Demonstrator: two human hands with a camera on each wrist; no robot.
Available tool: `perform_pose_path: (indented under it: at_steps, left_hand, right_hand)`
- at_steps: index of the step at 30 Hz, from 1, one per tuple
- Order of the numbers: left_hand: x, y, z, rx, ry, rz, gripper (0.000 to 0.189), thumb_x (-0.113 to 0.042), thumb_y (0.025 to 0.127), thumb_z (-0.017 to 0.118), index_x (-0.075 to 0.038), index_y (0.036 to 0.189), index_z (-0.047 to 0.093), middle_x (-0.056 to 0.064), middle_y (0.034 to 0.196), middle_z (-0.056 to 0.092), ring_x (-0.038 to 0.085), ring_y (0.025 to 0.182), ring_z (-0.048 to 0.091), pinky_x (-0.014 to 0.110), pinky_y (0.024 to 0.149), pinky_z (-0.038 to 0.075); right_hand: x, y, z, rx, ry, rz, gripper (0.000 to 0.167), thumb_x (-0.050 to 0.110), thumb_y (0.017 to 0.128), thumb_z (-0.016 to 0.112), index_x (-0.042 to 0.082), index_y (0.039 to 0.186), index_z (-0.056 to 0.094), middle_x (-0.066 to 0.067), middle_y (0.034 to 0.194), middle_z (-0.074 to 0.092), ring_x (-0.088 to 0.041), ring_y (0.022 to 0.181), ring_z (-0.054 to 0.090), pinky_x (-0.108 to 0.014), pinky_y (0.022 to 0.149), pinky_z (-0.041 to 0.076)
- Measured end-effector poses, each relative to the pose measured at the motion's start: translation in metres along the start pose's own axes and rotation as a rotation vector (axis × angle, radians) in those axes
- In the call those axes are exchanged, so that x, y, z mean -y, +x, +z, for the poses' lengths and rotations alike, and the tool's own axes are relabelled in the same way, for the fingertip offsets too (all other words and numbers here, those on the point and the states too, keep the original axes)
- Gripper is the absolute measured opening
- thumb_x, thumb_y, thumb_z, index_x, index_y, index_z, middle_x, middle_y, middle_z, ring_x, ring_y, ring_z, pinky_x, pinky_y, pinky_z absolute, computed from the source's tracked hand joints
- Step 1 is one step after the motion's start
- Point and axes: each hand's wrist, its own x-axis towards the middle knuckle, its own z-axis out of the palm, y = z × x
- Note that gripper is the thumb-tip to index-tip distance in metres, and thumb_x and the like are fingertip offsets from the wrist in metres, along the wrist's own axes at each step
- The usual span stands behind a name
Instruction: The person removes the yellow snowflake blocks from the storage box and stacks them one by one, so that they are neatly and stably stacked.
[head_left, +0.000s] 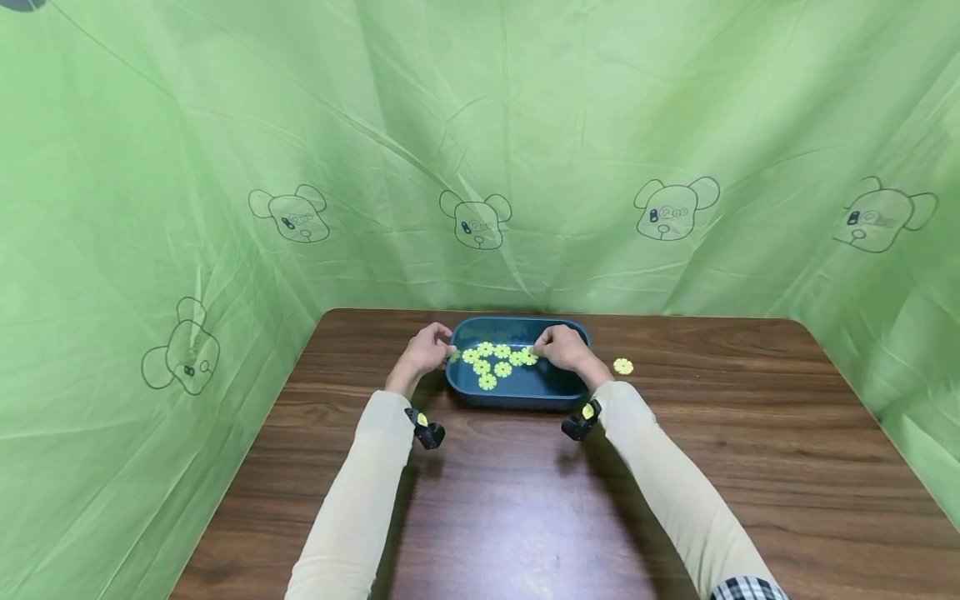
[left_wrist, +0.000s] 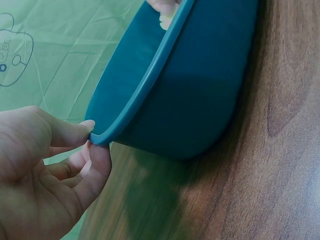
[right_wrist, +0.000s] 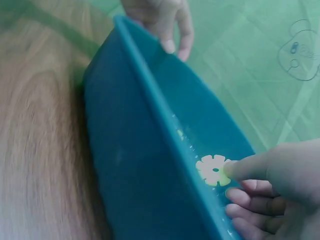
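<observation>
A dark teal plastic basin (head_left: 517, 402) stands near the back of the table. Its rounded left end is pinched at the rim between the thumb and fingers of my left hand (head_left: 427, 348). My right hand (head_left: 565, 347) reaches inside over the right half, and in the right wrist view its thumb and forefinger pinch the edge of a yellow flower-shaped plastic disc (right_wrist: 212, 170). Several more such discs (head_left: 487, 382) are scattered over the basin's floor, mostly left of centre. The left wrist view shows the left thumb (left_wrist: 82, 131) over the rim.
One loose yellow disc (head_left: 622, 366) lies on the brown wooden table (head_left: 720, 433), to the right of the basin. Green sheeting (head_left: 570, 267) printed with bear heads rises behind the table and along both sides. Each wrist wears a small black camera (head_left: 429, 433).
</observation>
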Motion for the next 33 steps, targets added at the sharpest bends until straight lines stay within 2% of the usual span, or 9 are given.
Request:
perform_pose_path:
  at_steps: [6, 11, 24, 33]
  left_hand:
    - [-0.001, -0.001, 0.0, 0.002, 0.002, 0.002, 0.03, -0.01, 0.096, 0.057, -0.007, 0.125, 0.049, 0.015, 0.102, 0.057, 0.023, 0.083, 0.061, 0.046, 0.088, 0.054]
    - [-0.001, -0.001, 0.0, -0.001, -0.001, 0.006, 0.03, -0.009, 0.095, 0.057, -0.006, 0.124, 0.049, 0.015, 0.101, 0.056, 0.023, 0.081, 0.06, 0.047, 0.088, 0.053]
    - [-0.002, -0.001, -0.001, 0.001, 0.006, 0.005, 0.03, -0.009, 0.095, 0.057, -0.006, 0.124, 0.049, 0.014, 0.101, 0.055, 0.022, 0.082, 0.059, 0.046, 0.087, 0.054]
    - [-0.004, 0.002, -0.003, 0.011, 0.009, -0.001, 0.03, -0.01, 0.096, 0.057, -0.006, 0.124, 0.049, 0.014, 0.1, 0.054, 0.024, 0.082, 0.06, 0.046, 0.087, 0.054]
  right_hand:
    - [0.004, -0.005, -0.008, -0.02, 0.06, -0.028, 0.018, 0.024, 0.092, 0.065, 0.007, 0.093, 0.067, -0.006, 0.099, 0.066, -0.017, 0.08, 0.053, -0.027, 0.07, 0.043]
    - [0.005, -0.007, -0.017, -0.042, 0.092, -0.03, 0.02, 0.026, 0.091, 0.066, 0.006, 0.095, 0.067, -0.01, 0.104, 0.065, -0.021, 0.089, 0.056, -0.03, 0.075, 0.045]
    - [-0.003, -0.011, -0.045, -0.097, 0.116, -0.025, 0.025, 0.027, 0.093, 0.063, 0.004, 0.099, 0.066, -0.011, 0.103, 0.063, -0.022, 0.091, 0.054, -0.029, 0.075, 0.043]
    - [-0.016, -0.019, -0.062, -0.14, 0.241, -0.021, 0.028, 0.023, 0.092, 0.064, -0.003, 0.102, 0.065, -0.011, 0.09, 0.061, -0.022, 0.083, 0.054, -0.025, 0.068, 0.044]
